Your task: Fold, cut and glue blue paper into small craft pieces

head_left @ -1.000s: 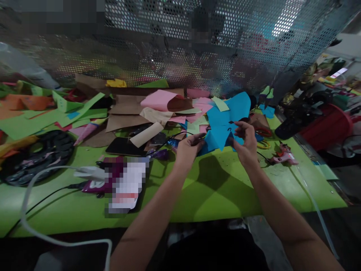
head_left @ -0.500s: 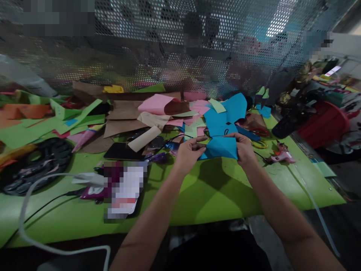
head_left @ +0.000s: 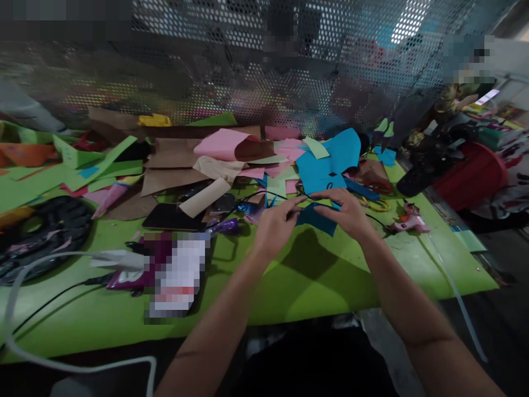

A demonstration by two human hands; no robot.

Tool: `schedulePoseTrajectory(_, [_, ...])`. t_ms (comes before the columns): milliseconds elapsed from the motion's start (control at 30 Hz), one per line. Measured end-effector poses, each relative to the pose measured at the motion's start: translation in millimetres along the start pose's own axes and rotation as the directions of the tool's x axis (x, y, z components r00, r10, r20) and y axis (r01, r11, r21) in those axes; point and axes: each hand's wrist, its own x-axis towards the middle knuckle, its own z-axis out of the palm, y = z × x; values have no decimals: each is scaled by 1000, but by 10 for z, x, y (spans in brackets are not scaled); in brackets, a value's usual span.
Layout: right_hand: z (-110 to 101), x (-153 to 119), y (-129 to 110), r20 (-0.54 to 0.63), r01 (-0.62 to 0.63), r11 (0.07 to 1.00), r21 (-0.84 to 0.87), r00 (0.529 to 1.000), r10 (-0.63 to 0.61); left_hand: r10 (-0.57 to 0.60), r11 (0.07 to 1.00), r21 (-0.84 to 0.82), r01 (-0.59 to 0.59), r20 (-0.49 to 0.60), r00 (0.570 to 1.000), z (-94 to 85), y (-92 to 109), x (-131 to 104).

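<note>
Green surface [head_left: 289, 303]: papers crowding the back!
Right hand [head_left: 346, 212]: thumb and forefinger spread, over the paper.
Left hand [head_left: 275, 227]: fingers bunched at its left edge; pinching or not, can't tell.
Blue paper [head_left: 320, 220]: between the hands; a loose hold could skew it.
Black cord [head_left: 253, 194]: just behind; a snag might tug it.

No legible text, phone screen [head_left: 182, 273] pixelated, pale mark [head_left: 126, 277] on purple power strip [head_left: 140, 280] apparently too blurred.
</note>
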Motion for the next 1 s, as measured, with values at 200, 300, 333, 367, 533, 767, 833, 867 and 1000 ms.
schedulePoseTrajectory(200, [71, 25, 105, 58, -171, 973, 154, 985, 164, 5, 1000, -23, -4, 50, 999, 20, -7, -14])
schedulePoseTrajectory(300, [67, 24, 93, 64, -199, 960, 195, 980, 190, 14, 1000, -24, -12, 78, 997, 25, -55, -11])
schedulePoseTrajectory(333, [66, 21, 85, 61, -196, 960, 199, 980, 187, 19, 1000, -26, -17, 90, 996, 25, -72, -8])
schedulePoseTrajectory(367, [65, 18, 79, 55, -188, 962, 200, 982, 180, 25, 999, -30, -22, 102, 994, 24, -88, -4])
schedulePoseTrajectory(533, [62, 14, 120, 8, -163, 960, 228, 986, 166, 55, 997, -57, -48, 121, 991, 16, -149, 28])
schedulePoseTrajectory(767, [52, 26, 161, -88, -180, 908, 377, 969, 229, 4, 985, -174, 3, 43, 999, -43, -127, 82])
schedulePoseTrajectory(833, [43, 31, 146, -121, -171, 893, 416, 963, 241, -31, 978, -207, 38, 39, 999, -75, -102, 94])
schedulePoseTrajectory(867, [38, 33, 138, -133, -167, 886, 432, 960, 246, -49, 971, -231, 57, 41, 998, -90, -90, 99])
schedulePoseTrajectory(1000, [27, 41, 129, -153, -165, 858, 486, 951, 270, -76, 938, -333, 96, 72, 995, -121, -63, 108])
